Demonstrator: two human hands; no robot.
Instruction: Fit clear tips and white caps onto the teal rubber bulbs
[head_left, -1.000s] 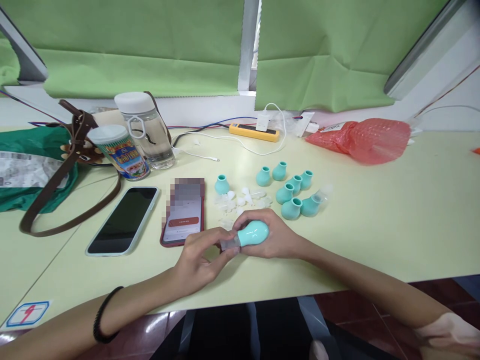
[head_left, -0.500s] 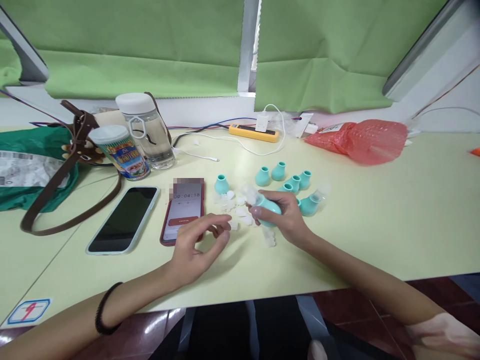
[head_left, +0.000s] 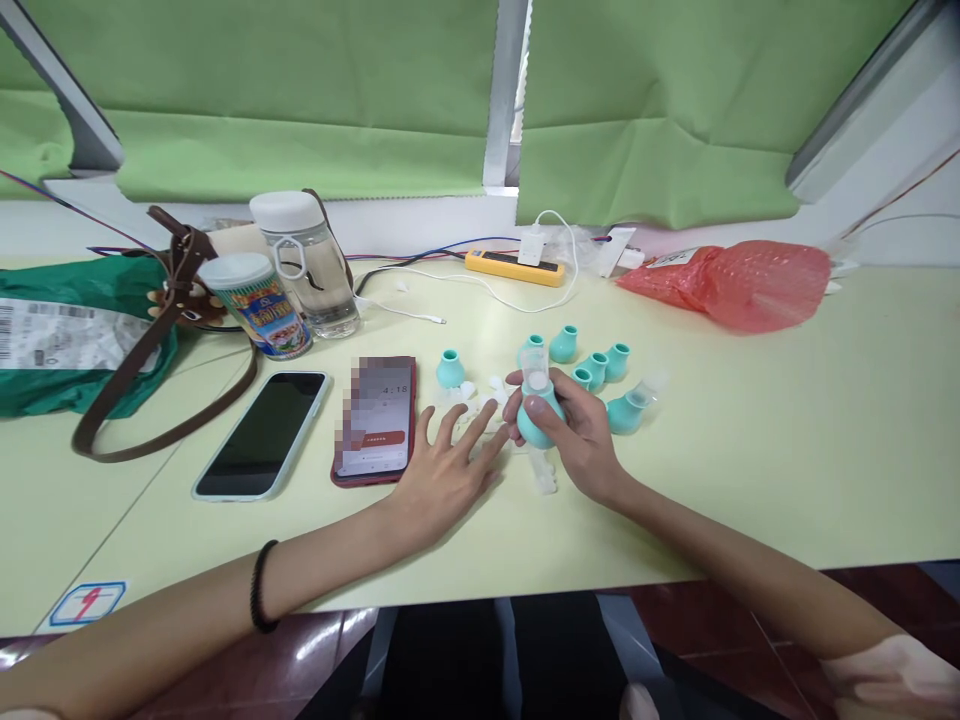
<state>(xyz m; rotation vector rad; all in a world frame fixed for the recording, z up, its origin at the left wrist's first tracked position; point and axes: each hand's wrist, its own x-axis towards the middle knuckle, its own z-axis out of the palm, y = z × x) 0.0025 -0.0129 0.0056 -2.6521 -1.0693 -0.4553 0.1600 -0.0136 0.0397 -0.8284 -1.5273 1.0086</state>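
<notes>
My right hand (head_left: 574,435) is closed round a teal rubber bulb (head_left: 537,418) with a clear tip on top, held upright just above the table. My left hand (head_left: 448,465) lies open with its fingers spread over a scatter of small clear plastic tips (head_left: 480,395). Several more teal bulbs (head_left: 596,368) stand just beyond my right hand, and one (head_left: 450,369) stands alone to the left. A few clear pieces (head_left: 541,478) lie under my right hand.
A red phone (head_left: 376,418) showing a timer and a dark phone (head_left: 262,433) lie left of my hands. Further left are a cup (head_left: 259,305), a water bottle (head_left: 307,262), a brown strap (head_left: 142,350) and a green bag (head_left: 67,330). A yellow power strip (head_left: 514,264) and red plastic bag (head_left: 731,282) sit at the back.
My left hand let go of the bulb, moved forward and spread flat over the clear tips. My right hand carried the bulb away from the table edge and turned it upright.
</notes>
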